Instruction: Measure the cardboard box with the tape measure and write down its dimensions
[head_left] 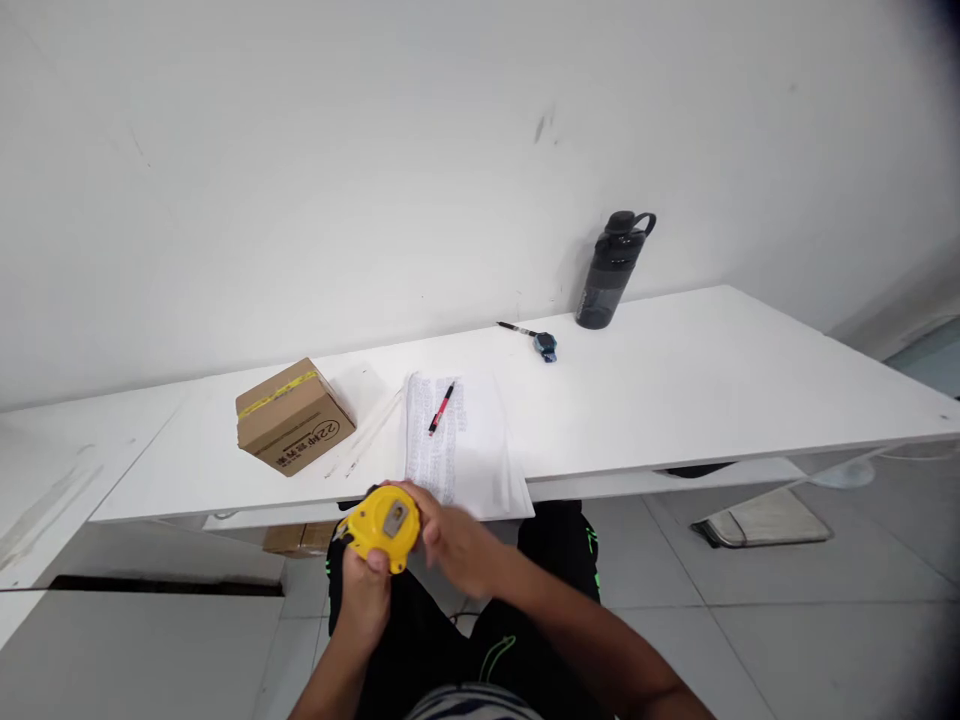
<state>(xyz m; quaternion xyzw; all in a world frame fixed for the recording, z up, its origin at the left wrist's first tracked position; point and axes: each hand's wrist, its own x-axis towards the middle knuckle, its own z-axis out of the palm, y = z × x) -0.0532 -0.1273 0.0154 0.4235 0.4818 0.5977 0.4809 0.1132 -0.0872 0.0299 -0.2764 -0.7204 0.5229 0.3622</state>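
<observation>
Shirt (474, 704); left fingers (377, 561) grip tape measure (375, 522) pointing leftward, long axis crosswise.

Illumination is bright, even and cool across the wall (360, 170) and desk (675, 390), with a soft shadow left of the bottle (609, 275). The right hand (463, 548) shows slight motion blur. Wide-angle stretching and dark, soft vignetting affect the right margin.
</observation>
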